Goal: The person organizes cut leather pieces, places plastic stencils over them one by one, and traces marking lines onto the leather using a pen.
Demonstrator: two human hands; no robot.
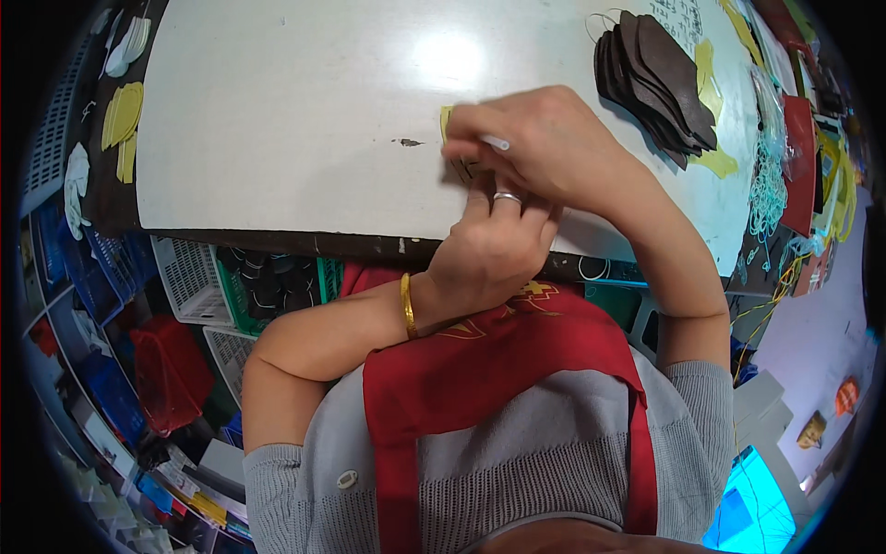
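Observation:
My right hand (pixel 554 138) is closed around a pen (pixel 496 142), whose pale end sticks out between the fingers. Its tip is hidden. Just below it my left hand (pixel 494 240), with a ring and a gold bangle, bends its fingers down on the white board. Those fingertips disappear under the right hand. A small bit of a yellow piece (pixel 445 118) shows beside the right fingers, and a dark edge (pixel 461 170) next to the left fingertips; the rest of both is covered. To the right lies a fanned stack of dark brown leather-like pieces (pixel 653 78).
Yellow cut shapes (pixel 124 115) and a white glove (pixel 77 189) lie at the left. Yellow scraps (pixel 713 163) and a tangle of pale green cord (pixel 766 189) are at the right. Crates (pixel 189 277) stand below the white tabletop (pixel 277 102), whose front edge runs before my body.

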